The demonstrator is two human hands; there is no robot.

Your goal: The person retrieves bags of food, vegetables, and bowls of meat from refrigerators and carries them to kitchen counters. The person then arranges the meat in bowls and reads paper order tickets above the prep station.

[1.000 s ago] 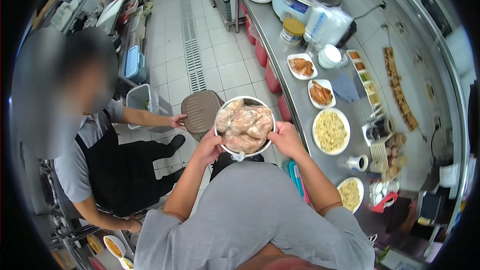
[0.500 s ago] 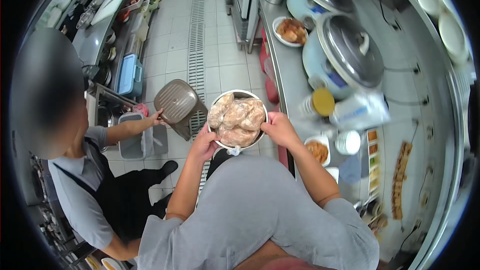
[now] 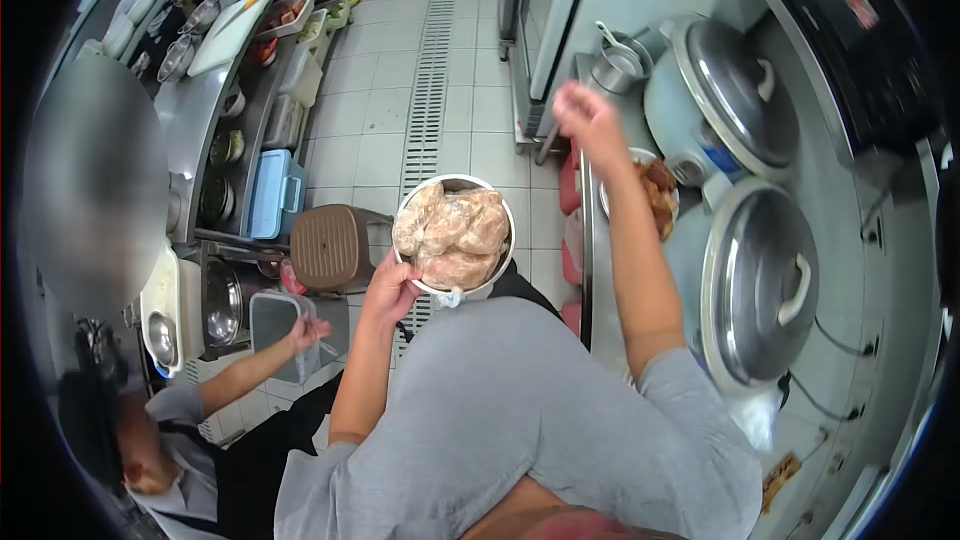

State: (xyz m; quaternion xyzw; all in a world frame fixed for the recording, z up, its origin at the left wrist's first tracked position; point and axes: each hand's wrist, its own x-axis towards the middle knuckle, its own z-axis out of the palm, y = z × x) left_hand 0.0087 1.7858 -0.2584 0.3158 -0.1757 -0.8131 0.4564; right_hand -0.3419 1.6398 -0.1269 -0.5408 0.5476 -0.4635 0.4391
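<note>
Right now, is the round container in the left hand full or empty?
Nearly full: pale bagged pieces sit near the rim of the container, covering most of its opening.

Mid-frame, slightly glossy, wrinkled clear plastic film wraps the pale meat inside a smooth-rimmed bowl. At right, cooker lids gleam like polished metal (their pale handles look like plastic). Left of centre, the stool has ridged plastic; below, the shirt is matt cloth.
</note>
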